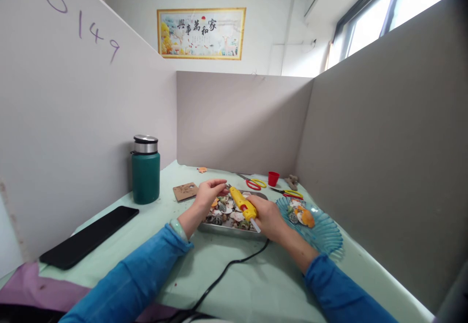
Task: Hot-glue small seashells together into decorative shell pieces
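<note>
A yellow hot glue gun (239, 198) is gripped in my right hand (269, 215), its nozzle pointing up and left and a pale glue stick jutting from its rear. Close to the nozzle, my left hand (211, 192) has its fingers pinched together; what they hold, if anything, is too small to make out. Beneath both hands lies a metal tray (230, 231) full of shells (220, 215). A blue scalloped glass plate (327, 235) stands right of my right hand, with orange and white shells (305, 215) on it.
Behind the tray are red-and-yellow scissors (255, 183), a second pair of scissors (290, 193) and a red cup (273, 178). A brown board (185, 191), green bottle (146, 176) and black phone (89, 235) lie or stand leftward. A black cord (228, 267) crosses the front; partitions enclose the table.
</note>
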Tool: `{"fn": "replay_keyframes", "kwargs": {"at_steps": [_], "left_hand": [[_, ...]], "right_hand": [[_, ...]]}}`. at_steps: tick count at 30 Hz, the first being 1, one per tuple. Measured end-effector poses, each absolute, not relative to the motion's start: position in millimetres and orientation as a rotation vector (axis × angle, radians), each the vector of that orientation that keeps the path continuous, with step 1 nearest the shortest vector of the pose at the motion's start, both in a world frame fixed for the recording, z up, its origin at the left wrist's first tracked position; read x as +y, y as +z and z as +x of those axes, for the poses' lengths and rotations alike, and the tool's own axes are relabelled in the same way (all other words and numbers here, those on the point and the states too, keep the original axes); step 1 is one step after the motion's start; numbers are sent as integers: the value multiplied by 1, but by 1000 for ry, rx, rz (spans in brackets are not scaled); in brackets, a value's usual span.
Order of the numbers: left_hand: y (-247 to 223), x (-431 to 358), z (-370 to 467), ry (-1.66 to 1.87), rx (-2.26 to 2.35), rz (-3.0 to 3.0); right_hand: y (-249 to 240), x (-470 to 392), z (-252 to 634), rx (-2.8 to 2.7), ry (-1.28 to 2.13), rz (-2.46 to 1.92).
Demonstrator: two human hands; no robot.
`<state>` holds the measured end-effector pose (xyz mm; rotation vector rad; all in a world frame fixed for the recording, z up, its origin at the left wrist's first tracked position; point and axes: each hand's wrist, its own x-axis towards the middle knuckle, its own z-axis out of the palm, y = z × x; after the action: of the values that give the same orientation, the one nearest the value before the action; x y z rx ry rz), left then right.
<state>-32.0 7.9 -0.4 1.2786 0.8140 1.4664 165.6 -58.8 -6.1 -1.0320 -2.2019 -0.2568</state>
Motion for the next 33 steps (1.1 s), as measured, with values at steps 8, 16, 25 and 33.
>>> {"fn": "replay_keyframes", "kwargs": {"at_steps": [8,16,25,33], "left_hand": [[0,8,-31,1451,786,1225],[-1,6,-31,1366,710,1177],[1,5,-33,1366,724,1149],[0,4,-33,1303,678,1105]], "right_hand": [[-9,-58,167,-2183,-279,-1039],[-8,-59,166,-2181,-279,-1030],[-9,-59,166,-2182,-269,-985],[-7,-59,166,-2169,-278,-1026]]}}
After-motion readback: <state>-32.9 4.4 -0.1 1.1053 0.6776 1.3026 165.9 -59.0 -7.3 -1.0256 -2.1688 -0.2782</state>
